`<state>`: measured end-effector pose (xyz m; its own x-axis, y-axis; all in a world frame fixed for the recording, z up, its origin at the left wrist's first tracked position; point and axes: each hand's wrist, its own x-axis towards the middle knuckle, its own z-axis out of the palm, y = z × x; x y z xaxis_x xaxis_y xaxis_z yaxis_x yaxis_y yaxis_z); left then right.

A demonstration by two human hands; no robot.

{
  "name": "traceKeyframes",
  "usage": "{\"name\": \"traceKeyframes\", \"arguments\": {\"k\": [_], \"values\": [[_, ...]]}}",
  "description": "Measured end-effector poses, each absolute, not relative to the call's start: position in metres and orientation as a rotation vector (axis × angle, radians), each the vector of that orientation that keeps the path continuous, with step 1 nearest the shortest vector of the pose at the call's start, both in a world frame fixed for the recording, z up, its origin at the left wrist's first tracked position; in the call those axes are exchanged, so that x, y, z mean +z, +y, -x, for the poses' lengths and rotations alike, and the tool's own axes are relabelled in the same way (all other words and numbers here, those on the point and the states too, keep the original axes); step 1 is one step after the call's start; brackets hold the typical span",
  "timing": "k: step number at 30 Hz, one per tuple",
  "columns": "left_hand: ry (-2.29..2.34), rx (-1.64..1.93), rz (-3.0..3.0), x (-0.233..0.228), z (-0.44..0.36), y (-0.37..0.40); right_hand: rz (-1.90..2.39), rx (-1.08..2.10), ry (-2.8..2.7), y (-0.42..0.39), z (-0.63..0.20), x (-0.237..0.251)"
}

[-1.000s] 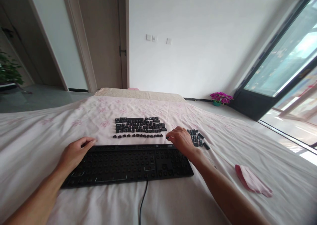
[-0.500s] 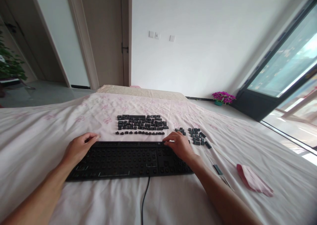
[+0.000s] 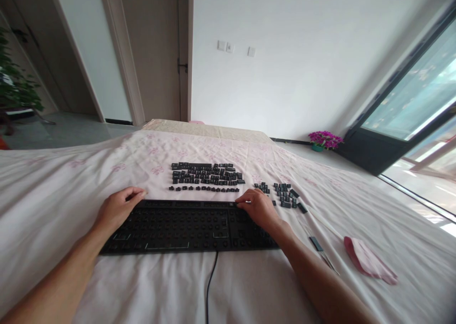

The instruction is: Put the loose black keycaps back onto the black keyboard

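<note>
The left hand (image 3: 119, 209) lies at centre left of the frame, fingers loosely curled over the upper left corner of the black keyboard (image 3: 188, 225); whether it grips the edge cannot be told. The right hand (image 3: 257, 208), just right of centre, rests palm down on the keyboard's upper edge near its right end, fingers together and holding nothing visible. The keyboard sits in the lower middle of the frame, bare of caps, its cable (image 3: 210, 290) running to the bottom edge. Above it lie sorted rows of black keycaps (image 3: 205, 176); a smaller keycap cluster (image 3: 285, 198) lies right of the right hand. Everything rests on a white bedsheet (image 3: 53, 195). A pink cloth (image 3: 368, 260) lies at lower right.
</note>
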<state>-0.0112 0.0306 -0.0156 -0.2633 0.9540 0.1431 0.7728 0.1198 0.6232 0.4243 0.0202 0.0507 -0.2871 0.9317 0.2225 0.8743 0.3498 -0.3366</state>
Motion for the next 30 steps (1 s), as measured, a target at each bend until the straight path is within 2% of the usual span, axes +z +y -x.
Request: {"name": "traceKeyframes", "arguments": {"k": [17, 30], "values": [[2.093, 0.909, -1.705, -0.015, 0.011, 0.031, 1.533, -0.055, -2.379, 0.000, -0.415, 0.052], [2.092, 0.903, -1.697, -0.017, 0.012, 0.031, 1.551, 0.054, -2.310, 0.004, -0.418, 0.050]]}}
